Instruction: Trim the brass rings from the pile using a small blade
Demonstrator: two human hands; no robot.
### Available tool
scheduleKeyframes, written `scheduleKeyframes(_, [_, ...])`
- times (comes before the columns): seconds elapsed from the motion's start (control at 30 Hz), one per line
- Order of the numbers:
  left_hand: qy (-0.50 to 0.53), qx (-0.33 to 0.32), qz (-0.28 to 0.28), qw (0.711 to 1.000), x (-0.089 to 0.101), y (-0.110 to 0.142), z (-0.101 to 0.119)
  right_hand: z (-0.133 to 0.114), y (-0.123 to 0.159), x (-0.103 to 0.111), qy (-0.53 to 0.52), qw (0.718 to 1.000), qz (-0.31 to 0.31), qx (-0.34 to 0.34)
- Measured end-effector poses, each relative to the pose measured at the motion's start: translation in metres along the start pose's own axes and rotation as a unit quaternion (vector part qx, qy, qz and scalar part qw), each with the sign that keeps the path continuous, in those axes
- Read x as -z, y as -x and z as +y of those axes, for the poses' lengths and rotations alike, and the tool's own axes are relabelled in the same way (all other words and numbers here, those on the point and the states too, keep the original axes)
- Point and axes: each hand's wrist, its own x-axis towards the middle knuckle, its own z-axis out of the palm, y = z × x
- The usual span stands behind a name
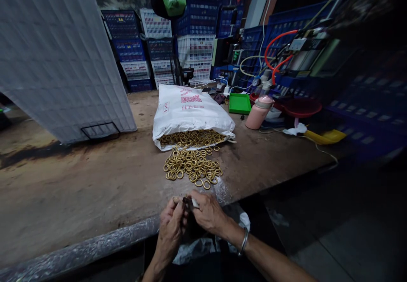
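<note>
Both forearms reach in from below, and the two hands meet before the near edge of the tabletop (121, 188). The right hand (208, 213) is bent inward and grips a small tool (195, 203) with a pale part — its shape is partly hidden. The left hand (171, 220) has its fingers drawn together; what is between them, I cannot tell. Just beyond lie brass-coloured rings (193, 165), too many for counting, at the mouth of one white sack (193, 111), which contains more. There are also one pink bottle (258, 114) and one green tray (240, 104). The tabletop is brown and stained; behind it stand stacked crates (196, 46) — blue and white.
</note>
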Motion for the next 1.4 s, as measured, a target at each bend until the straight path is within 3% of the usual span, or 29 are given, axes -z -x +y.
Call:
scheduleKeyframes(0.13, [-0.004, -0.012, 0.011, 1.0, -0.001, 0.0, 0.0, -0.001, 0.003, 0.0, 0.088, 0.996, -0.022, 0.005])
scheduleKeyframes(0.37, [-0.073, -0.071, 0.031, 0.994, 0.004, -0.002, -0.005, 0.004, 0.002, -0.006, 0.146, 0.988, -0.052, -0.001])
scheduleKeyframes(0.57, [-0.037, 0.015, 0.0, 0.999, 0.002, 0.011, -0.002, 0.013, 0.004, -0.003, 0.182, 0.983, -0.019, -0.028])
scheduleKeyframes(0.7, [0.047, 0.052, -0.03, 0.997, -0.003, 0.022, 0.007, 0.03, 0.002, 0.012, 0.194, 0.977, 0.035, -0.081])
scheduleKeyframes(0.8, [0.102, 0.065, -0.022, 0.992, -0.003, 0.02, 0.01, 0.039, 0.001, 0.018, 0.197, 0.971, 0.077, -0.111])
scheduleKeyframes(1.13, [0.174, 0.111, -0.013, 0.978, 0.002, 0.008, 0.012, 0.044, 0.007, 0.0, 0.273, 0.951, 0.085, -0.119])
scheduleKeyframes(1.27, [0.2, 0.122, -0.019, 0.972, 0.005, 0.004, 0.011, 0.042, 0.005, 0.008, 0.24, 0.961, 0.08, -0.112])
scheduleKeyframes(1.4, [0.179, 0.099, -0.03, 0.978, 0.001, -0.002, 0.009, 0.033, 0.0, 0.019, 0.084, 0.99, 0.066, -0.094])
